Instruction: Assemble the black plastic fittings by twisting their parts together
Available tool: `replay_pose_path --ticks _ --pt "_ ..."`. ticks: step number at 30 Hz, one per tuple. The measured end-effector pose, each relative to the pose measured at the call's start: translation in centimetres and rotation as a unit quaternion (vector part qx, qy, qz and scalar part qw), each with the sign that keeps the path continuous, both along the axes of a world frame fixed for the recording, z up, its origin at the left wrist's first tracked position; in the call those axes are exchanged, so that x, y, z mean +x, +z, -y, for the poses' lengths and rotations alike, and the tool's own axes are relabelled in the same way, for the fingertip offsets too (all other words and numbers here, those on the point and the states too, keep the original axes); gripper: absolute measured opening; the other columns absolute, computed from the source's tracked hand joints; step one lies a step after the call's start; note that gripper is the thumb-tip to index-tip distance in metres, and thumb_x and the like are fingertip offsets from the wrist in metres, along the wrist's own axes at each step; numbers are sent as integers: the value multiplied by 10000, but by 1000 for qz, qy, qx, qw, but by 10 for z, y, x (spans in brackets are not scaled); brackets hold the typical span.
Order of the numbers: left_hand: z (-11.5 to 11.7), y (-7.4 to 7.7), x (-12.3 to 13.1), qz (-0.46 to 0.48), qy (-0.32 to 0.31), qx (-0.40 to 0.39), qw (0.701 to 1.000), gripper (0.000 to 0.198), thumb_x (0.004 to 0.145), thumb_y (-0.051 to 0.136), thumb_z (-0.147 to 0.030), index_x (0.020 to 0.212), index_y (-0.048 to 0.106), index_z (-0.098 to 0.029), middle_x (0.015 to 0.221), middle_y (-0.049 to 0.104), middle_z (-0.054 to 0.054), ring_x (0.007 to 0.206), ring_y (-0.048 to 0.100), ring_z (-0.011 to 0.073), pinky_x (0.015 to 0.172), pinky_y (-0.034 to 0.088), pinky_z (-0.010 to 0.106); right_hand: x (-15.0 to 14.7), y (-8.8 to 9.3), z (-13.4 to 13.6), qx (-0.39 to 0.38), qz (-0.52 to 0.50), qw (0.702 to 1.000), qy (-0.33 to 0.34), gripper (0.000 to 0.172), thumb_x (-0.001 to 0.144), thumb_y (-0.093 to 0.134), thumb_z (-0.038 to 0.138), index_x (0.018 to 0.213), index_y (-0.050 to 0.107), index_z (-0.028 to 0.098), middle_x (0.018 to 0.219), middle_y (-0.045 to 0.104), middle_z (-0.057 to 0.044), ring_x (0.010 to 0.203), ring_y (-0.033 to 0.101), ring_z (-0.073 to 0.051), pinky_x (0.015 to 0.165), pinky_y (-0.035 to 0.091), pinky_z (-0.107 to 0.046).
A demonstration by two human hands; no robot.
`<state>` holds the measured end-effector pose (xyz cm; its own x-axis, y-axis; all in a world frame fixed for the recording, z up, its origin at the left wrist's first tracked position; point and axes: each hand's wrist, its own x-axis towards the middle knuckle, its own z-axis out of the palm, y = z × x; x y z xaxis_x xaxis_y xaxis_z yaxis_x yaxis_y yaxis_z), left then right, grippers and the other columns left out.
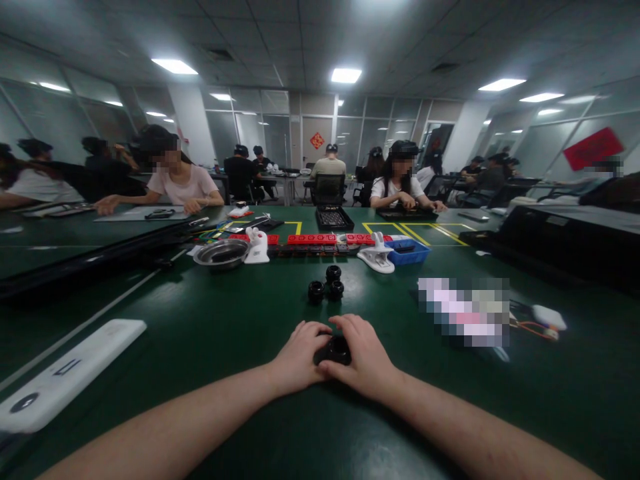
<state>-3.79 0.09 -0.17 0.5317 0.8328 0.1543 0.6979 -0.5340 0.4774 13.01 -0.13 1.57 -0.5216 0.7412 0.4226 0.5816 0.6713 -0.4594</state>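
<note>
My left hand [299, 353] and my right hand [364, 352] meet low over the green table, wrapped from both sides round a small, glossy black part [334, 349]. A round opening shows in the part's right side; its exact kind I cannot make out, since fingers cover much of it. Just beyond my fingertips stands a cluster of small, round, black ring-like pieces [317, 291], close together on the table.
Farther back lie a metal bowl [223, 255], white clamps [377, 253], a red strip [313, 239] and a blue tray [409, 251]. A white device [75, 373] lies left, a blurred packet [463, 312] right. Two people work across the table.
</note>
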Motion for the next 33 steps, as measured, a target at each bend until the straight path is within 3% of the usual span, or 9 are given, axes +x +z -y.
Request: replay_pose_path --ticks 3,7,12,15,18,21,23,28,33 --pt "-1 -1 0 4 5 -6 1000 490 631 636 -358 1077 516 -198 1122 492 70 1075 410 256 994 202 454 -3 -3 -3 11 4 1000 8 417 640 644 298 999 474 173 922 549 -70 845 499 -220 757 407 -375" --pt "0 0 1 9 6 -2 1000 456 641 620 -336 1062 522 -192 1110 494 67 1062 416 251 983 233 432 0 -5 -4 52 -22 997 59 389 677 588 237 1034 446 175 939 561 -73 861 505 -213 811 379 -396" --pt "0 -1 2 6 15 5 1000 366 633 619 -316 967 570 -176 1057 516 66 1015 442 254 948 276 423 2 -2 -3 65 -36 991 110 465 659 502 175 1109 388 156 1007 532 -93 926 487 -223 868 349 -412" --pt "-1 -2 1 10 5 16 1000 390 635 625 -305 1003 556 -198 1110 498 57 1048 421 251 961 257 419 -1 0 -1 61 -5 996 62 500 654 574 284 1102 407 139 1054 497 -116 949 463 -246 821 379 -397" --pt "0 -1 1 26 13 23 999 403 641 625 -286 1025 534 -202 1114 491 53 1037 425 238 934 302 390 -4 1 -1 51 73 996 -3 415 688 586 367 1027 479 152 938 531 -95 853 494 -238 738 403 -381" --pt "2 2 1 30 14 23 999 359 643 634 -322 968 552 -194 1077 502 51 995 443 234 894 344 370 -3 2 -3 43 122 992 -3 320 738 544 379 971 515 161 825 558 -69 759 519 -215 679 414 -357" --pt "3 3 2 29 11 21 999 368 650 631 -380 958 555 -194 1047 512 50 975 453 231 895 341 377 0 2 -5 41 96 994 19 294 752 528 375 951 516 158 814 564 -68 751 526 -207 677 424 -345" --pt "8 9 -1 11 39 19 999 448 636 633 -468 992 551 -208 1050 502 48 996 443 240 910 320 401 8 -4 -13 31 -88 994 60 327 740 565 311 1019 453 185 954 533 -77 883 516 -205 775 435 -347" --pt "17 21 -43 -40 110 -19 993 427 644 597 -524 955 578 -234 1049 493 41 998 441 248 858 358 388 5 -16 -23 -22 -177 984 12 330 717 587 238 1022 463 212 1019 519 -63 945 512 -207 811 434 -373"
